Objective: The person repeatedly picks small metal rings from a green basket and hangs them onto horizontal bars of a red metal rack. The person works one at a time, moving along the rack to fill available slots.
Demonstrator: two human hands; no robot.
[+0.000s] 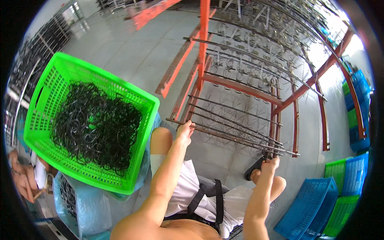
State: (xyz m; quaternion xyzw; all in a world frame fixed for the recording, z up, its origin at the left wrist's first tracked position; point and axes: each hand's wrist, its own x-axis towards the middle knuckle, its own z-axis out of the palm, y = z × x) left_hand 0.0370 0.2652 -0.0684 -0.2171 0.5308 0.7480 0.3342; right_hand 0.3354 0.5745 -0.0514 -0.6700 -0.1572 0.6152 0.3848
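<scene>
At the far left edge, another person's bare arm (25, 182) is seen below a bright green, perforated plastic basket (147, 138), in which a heap of tangled, glossy black loops (96, 124) is held below the rim. Next, by the near end of a red-painted metal rack (240, 88), a long, thin, dark metal rod (224, 135) is held near its left end by the left hand (185, 132), fingers closed round it. Near the rod's right end the right hand (271, 163) is placed — whether the rod is gripped there cannot be told. Bare grey tiled floor (168, 48) is left between basket and rack; at right, room is bounded by a blue rectangular plastic crate (308, 204).
</scene>
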